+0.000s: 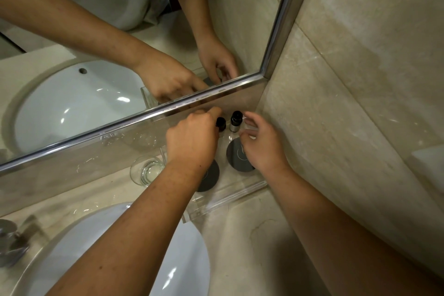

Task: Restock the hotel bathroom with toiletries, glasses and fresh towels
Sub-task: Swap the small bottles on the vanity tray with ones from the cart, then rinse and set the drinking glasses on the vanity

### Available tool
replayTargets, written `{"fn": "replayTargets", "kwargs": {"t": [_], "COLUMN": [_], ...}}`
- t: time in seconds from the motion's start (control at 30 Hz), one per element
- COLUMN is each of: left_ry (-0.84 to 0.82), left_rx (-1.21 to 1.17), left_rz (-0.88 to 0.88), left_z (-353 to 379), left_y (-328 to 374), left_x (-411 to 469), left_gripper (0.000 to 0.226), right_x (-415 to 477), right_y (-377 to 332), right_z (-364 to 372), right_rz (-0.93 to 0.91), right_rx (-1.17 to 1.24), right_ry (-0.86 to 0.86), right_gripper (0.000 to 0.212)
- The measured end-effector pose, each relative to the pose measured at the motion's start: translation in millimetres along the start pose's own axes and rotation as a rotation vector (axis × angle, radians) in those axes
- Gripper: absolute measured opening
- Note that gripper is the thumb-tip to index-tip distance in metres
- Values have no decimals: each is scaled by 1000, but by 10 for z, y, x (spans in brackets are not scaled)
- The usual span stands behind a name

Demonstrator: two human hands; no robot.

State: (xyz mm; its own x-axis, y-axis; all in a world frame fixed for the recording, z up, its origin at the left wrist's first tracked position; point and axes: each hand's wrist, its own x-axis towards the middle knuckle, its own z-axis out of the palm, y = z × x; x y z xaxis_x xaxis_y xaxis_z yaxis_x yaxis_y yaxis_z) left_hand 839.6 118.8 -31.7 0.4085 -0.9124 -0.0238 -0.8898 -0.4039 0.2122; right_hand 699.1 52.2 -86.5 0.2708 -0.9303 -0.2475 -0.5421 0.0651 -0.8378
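Black caps top two small bottles in the clear tray (230, 197). Fingers of the left hand (192, 137) pinch one bottle (220, 124). Fingers of the right hand (262, 144) are spread, just beside the other bottle (235, 122). I think this is the toiletries step. Next, stand both bottles straight, gently.

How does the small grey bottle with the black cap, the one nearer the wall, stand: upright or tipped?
Upright, cap on: the small grey bottle stands vertical, black cap uppermost, in the clear acrylic tray.

Marble counter (242, 238); clear tray (230, 196), glass (145, 170) on it
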Motion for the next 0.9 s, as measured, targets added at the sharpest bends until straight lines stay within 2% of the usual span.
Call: {"fn": "replayTargets", "kwargs": {"t": [0.13, 0.37, 0.5, 0.63, 0.9], "left_ry": [7, 31, 32, 11, 8], "left_rx": [-55, -143, -169, -123, -100], "left_rz": [11, -13, -26, -63, -261], "left_z": [-106, -268, -261, -178, -29], "left_y": [-23, -152, -235, -433, -860], "left_x": [-117, -590, -1025, -1530, -2594], "left_gripper": [28, 39, 40, 41, 51], "right_x": [-118, -450, -823, -1243, -1966], "right_y": [1, -8, 16, 42, -109], "right_z": [-76, -194, -178, -78, 270], "right_rz": [25, 21, -52, -145, -406], "right_rx": [-13, -51, -136, -283, -555], "right_ry": [0, 58, 63, -80, -410], "right_gripper": [54, 54, 49, 50, 60]}}
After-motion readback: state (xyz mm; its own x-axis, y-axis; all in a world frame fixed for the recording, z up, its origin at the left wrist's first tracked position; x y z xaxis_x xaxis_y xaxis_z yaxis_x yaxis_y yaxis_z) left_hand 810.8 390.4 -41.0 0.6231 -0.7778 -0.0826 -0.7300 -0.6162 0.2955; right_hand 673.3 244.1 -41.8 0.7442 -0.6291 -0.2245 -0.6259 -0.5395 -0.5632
